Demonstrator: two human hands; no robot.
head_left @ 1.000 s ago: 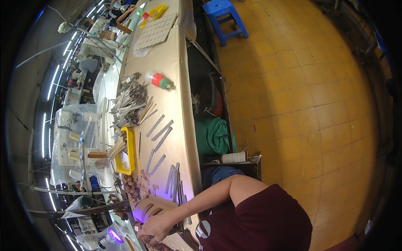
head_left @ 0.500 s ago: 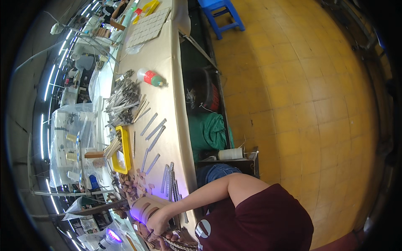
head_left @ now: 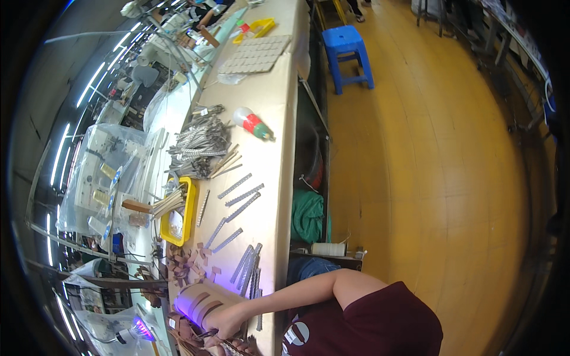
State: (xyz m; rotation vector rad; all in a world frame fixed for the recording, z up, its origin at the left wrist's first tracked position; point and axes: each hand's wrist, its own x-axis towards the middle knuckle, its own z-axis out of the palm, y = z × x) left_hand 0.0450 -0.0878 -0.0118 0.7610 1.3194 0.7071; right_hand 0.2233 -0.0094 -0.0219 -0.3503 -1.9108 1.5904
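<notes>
My right hand is at the bottom of the view, beside a rounded tan block that carries brown curved strips. Its fingers are bent and closed around a small dark piece, whose kind I cannot make out. Only a few fingers of my left hand show just below, partly hidden, near braided strips. Small brown leather-like pieces lie scattered beyond the block, and grey braided strips lie next to my right forearm. A lamp throws purple light on the block.
A yellow tray holds thin sticks on the table. Farther along lie a heap of grey braided strips, a red-and-green bottle and a sheet of pale squares. A blue stool stands on the yellow floor.
The view has shifted, so the table and its contents sit farther right and lower. My right hand stays by the block; my left fingers show less distinctly near the bottom edge.
</notes>
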